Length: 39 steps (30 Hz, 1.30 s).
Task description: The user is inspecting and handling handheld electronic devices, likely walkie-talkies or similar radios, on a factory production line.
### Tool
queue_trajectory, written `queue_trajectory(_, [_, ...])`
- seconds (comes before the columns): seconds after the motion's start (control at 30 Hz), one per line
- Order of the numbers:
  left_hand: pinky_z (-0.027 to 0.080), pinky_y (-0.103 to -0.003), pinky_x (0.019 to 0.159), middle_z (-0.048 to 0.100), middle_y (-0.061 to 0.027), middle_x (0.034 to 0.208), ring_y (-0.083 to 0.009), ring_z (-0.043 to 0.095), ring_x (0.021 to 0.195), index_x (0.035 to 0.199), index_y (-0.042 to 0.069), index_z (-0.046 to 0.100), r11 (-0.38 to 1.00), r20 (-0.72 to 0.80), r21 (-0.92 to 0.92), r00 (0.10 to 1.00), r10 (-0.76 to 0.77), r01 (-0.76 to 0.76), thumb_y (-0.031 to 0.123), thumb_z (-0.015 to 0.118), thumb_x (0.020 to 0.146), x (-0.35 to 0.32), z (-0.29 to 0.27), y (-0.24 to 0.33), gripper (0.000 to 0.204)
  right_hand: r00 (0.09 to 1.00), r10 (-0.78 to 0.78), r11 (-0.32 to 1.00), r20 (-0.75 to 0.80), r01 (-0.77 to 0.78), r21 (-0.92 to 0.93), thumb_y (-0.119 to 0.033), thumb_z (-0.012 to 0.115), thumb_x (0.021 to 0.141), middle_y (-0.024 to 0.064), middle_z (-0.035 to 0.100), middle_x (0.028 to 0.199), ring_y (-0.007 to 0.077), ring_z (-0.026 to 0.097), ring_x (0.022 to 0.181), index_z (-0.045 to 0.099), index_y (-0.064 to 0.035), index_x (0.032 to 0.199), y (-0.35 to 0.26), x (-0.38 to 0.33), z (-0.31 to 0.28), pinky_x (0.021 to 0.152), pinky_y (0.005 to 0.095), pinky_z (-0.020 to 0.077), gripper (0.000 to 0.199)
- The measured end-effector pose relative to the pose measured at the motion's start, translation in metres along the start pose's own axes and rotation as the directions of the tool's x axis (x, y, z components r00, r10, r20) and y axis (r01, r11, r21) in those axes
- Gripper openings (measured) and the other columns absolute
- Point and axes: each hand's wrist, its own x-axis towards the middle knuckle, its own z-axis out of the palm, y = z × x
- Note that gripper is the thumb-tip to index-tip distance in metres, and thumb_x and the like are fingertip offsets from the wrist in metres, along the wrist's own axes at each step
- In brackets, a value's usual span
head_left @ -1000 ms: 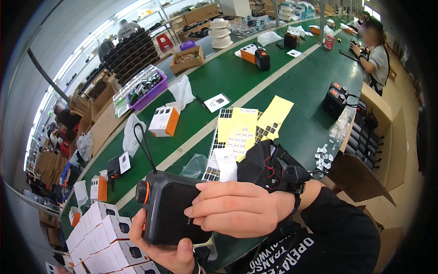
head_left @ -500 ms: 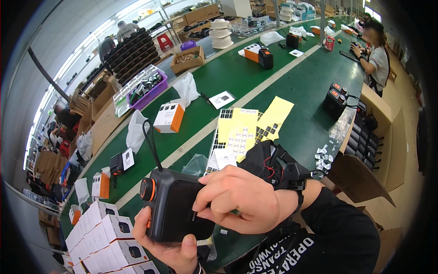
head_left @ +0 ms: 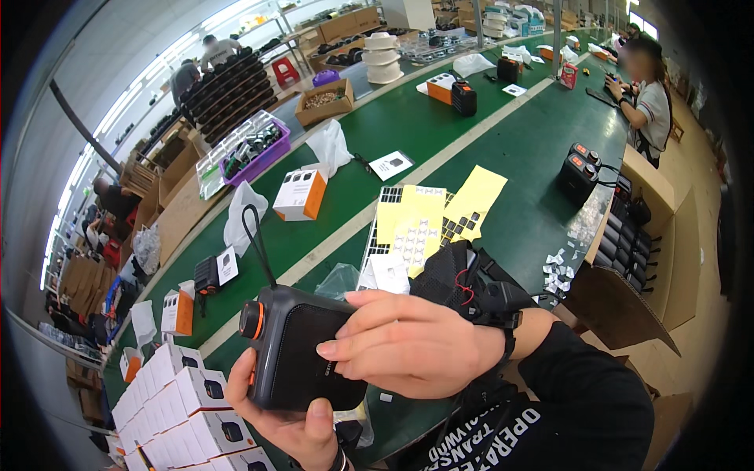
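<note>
A black portable speaker (head_left: pixel 302 353) with an orange-ringed knob and a wrist strap loop is held up by my left hand (head_left: pixel 275 420), thumb on its lower front and fingers around the side. My right hand (head_left: pixel 416 341) lies across the right part of its front, fingers stretched out and touching the mesh near a small light marking. The palm side of that hand and whatever may lie under it are hidden. A black wrist-worn device (head_left: pixel 471 286) is strapped to my right forearm.
White boxes (head_left: pixel 200 388) are stacked at lower left. Yellow sticker sheets (head_left: pixel 420 228) lie beyond my hands. An orange-white box (head_left: pixel 300 195) stands on the green belt. Paired black devices (head_left: pixel 580 173) with red displays stand at right, beside an open carton (head_left: pixel 620 306). A co-worker (head_left: pixel 648 102) sits far right.
My right hand's fingers have straightened from a pinch and moved slightly left over the speaker's front. Boxes and cards on the green belt have shifted slightly right and away.
</note>
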Motion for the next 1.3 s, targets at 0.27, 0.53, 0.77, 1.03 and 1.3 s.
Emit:
queue_trajectory(0.27, [0.044, -0.033, 0.087, 0.05, -0.0154, 0.11, -0.0231, 0.054, 0.099, 0.124, -0.001, 0.034, 0.977, 0.083, -0.095, 0.98, -0.182, 0.19, 0.038, 0.062, 0.067, 0.009, -0.002, 0.004, 0.075, 0.85, 0.467, 0.719, 0.243, -0.525, 0.456, 0.002, 0.065, 0.076, 0.0037, 0.063, 0.084, 0.0133, 0.057, 0.074, 0.057, -0.0047, 0.092, -0.003, 0.01, -0.019, 0.073, 0.0294, 0.0452, 0.019])
queue_trajectory(0.53, [0.043, -0.033, 0.089, 0.05, -0.0157, 0.112, -0.0228, 0.054, 0.101, 0.124, -0.001, 0.035, 0.97, 0.173, -0.092, 0.963, -0.208, 0.226, 0.039, 0.064, 0.066, 0.008, 0.001, 0.005, 0.076, 0.841, 0.478, 0.754, 0.254, -0.541, 0.372, 0.0, 0.066, 0.076, 0.0024, 0.062, 0.081, 0.0087, 0.05, 0.067, 0.056, -0.0009, 0.1, -0.002, 0.013, -0.02, 0.058, 0.0206, 0.0401, 0.026])
queue_trajectory(0.77, [0.042, -0.033, 0.091, 0.05, -0.0154, 0.113, -0.0232, 0.053, 0.102, 0.122, -0.001, 0.037, 0.967, 0.172, -0.067, 0.958, -0.23, 0.245, 0.04, 0.067, 0.063, 0.006, 0.004, 0.008, 0.078, 0.846, 0.467, 0.8, 0.259, -0.529, 0.285, 0.0, 0.068, 0.073, 0.0017, 0.062, 0.08, 0.0081, 0.044, 0.061, 0.058, -0.0012, 0.105, -0.002, 0.014, -0.022, 0.055, 0.0209, 0.0379, 0.034])
queue_trajectory(1.03, [0.041, -0.033, 0.09, 0.049, -0.0146, 0.112, -0.0223, 0.052, 0.101, 0.122, -0.001, 0.038, 0.963, 0.174, -0.084, 0.955, -0.238, 0.256, 0.039, 0.068, 0.063, 0.006, 0.005, 0.009, 0.078, 0.858, 0.467, 0.818, 0.214, -0.512, 0.264, 0.0, 0.067, 0.071, -0.0004, 0.06, 0.076, 0.0101, 0.045, 0.062, 0.059, -0.0035, 0.1, -0.003, 0.011, -0.017, 0.054, 0.0217, 0.0382, 0.031])
queue_trajectory(1.3, [0.04, -0.032, 0.09, 0.046, -0.0129, 0.113, -0.0221, 0.05, 0.103, 0.123, 0.002, 0.037, 0.975, 0.139, -0.075, 0.97, -0.197, 0.209, 0.035, 0.07, 0.063, 0.002, 0.005, 0.007, 0.077, 0.863, 0.426, 0.86, 0.271, -0.48, 0.176, -0.001, 0.066, 0.069, 0.0044, 0.055, 0.092, 0.0172, 0.048, 0.082, 0.051, -0.0071, 0.112, 0.0, 0.008, -0.014, 0.07, 0.0296, 0.042, 0.046])
